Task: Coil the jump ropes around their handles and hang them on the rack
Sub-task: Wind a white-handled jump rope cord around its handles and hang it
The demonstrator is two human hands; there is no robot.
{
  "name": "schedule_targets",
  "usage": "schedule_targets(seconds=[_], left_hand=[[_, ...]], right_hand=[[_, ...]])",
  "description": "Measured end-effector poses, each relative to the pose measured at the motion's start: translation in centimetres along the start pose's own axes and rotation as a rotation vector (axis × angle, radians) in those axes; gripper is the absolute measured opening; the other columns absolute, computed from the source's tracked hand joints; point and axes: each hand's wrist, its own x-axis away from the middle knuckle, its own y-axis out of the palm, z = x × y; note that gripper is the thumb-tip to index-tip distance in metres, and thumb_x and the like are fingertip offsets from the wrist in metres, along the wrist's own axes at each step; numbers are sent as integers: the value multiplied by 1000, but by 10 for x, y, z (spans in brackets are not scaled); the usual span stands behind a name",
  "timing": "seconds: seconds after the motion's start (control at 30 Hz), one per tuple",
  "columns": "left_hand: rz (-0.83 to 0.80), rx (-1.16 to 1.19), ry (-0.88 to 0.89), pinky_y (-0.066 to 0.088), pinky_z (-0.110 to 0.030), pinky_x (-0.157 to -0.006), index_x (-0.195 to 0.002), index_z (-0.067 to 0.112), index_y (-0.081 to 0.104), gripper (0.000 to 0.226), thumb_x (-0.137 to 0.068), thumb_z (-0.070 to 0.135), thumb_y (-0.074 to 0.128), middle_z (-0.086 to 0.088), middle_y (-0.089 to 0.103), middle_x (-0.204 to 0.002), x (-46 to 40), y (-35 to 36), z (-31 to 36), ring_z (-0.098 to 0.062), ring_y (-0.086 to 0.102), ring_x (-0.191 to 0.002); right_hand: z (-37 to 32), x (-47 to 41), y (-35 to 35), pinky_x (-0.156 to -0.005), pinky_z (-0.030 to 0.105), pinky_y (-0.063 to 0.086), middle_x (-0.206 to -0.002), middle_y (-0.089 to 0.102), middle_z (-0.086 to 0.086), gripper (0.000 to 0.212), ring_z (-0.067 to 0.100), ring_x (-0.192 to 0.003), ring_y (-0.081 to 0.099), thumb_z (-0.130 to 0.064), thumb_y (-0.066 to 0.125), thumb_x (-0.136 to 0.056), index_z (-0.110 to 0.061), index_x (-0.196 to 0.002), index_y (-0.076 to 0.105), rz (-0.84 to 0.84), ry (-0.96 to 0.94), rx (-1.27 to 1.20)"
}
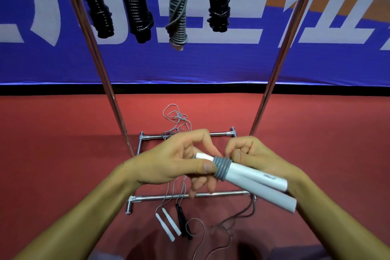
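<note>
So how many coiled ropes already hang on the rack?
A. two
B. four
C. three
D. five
B: three black coiled ropes and one grey coiled rope hang from the top of the rack, while the hands wind another.

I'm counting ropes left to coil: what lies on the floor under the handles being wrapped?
Below the white handles lie another white-handled pair, a black-handled pair, loose grey cord and the rack base. The hands and forearms cover part of the floor.
</note>
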Motion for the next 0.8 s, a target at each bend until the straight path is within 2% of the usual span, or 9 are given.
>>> schedule_targets(seconds=[0.1, 0.17, 0.2, 0.27, 0.37, 0.47, 0.6, 0.7, 0.8], left_hand=[[51, 6, 34, 59, -38, -57, -112, 0, 43, 18, -102, 5, 58, -29, 72, -86, 1, -2, 1, -26, 62, -60], [109, 8, 43, 58, -37, -57, -112, -1, 43, 18, -103, 4, 58, -27, 72, -85, 2, -3, -1, -25, 61, -59], [146, 9, 51, 58, -36, -56, -111, 0, 44, 16, -104, 3, 58, -26, 72, -84, 2, -3, -3, -24, 61, -58], [231, 18, 71, 57, -34, -56, -110, 2, 45, 16, -103, 4, 59, -25, 72, -82, 0, -4, -4, -23, 61, -56], [358, 35, 115, 56, -34, -53, -110, 4, 47, 21, -100, 12, 63, -24, 71, -79, -2, -7, -5, -23, 60, -55], [492, 69, 141, 56, -34, -51, -109, 5, 50, 21, -98, 14, 66, -25, 70, -77, -4, -8, -5, -22, 59, -53], [554, 70, 170, 56, -33, -52, -108, 5, 51, 25, -94, 17, 68, -25, 69, -76, -9, -8, -7, -22, 60, -54], [583, 8, 173, 56, -35, -52, -109, 4, 50, 20, -95, 10, 63, -21, 70, -74, -12, -7, -9, -24, 59, -53], [585, -22, 179, 57, -37, -52, -109, 3, 49, 21, -94, 9, 63, -22, 71, -75, -14, -5, -12, -27, 57, -54]], right_hand=[[5, -6, 10, -46, 18, 42, -67, 61, -7, 35, 6, -48, 51, -59, 88, -72, -30, -85, 72, 24, -48, -155], [8, -10, 16, -40, 17, 43, -63, 60, -6, 19, 8, -40, 51, -35, 84, -84, -22, -82, 69, 81, -75, -246], [8, -11, 19, -37, 18, 42, -65, 61, -2, 13, 11, -37, 51, -17, 74, -91, -18, -80, 67, 126, -92, -285], [10, -12, 24, -38, 20, 41, -70, 63, 7, 23, 16, -37, 49, -2, 59, -92, -15, -74, 64, 236, -156, -247], [14, -13, 25, -50, 26, 42, -74, 65, 14, 23, 20, -48, 52, -6, 54, -93, -14, -89, 75, 313, -239, -87], [13, -15, 28, -60, 33, 47, -84, 70, 14, 18, 24, -61, 60, -10, 60, -92, -10, -92, 78, 347, -216, -99], [10, -14, 34, -66, 42, 45, -94, 69, 14, 12, 27, -72, 54, -12, 67, -93, -5, -101, 73, 266, -273, -62], [11, -16, 41, -57, 40, 37, -77, 61, 0, 10, 20, -59, 39, -25, 68, -98, -16, -95, 72, 308, -306, -54], [14, -18, 47, -53, 29, 32, -61, 33, 1, 19, 16, -53, 25, -28, 68, -99, -19, -83, 72, 443, -231, -117]])
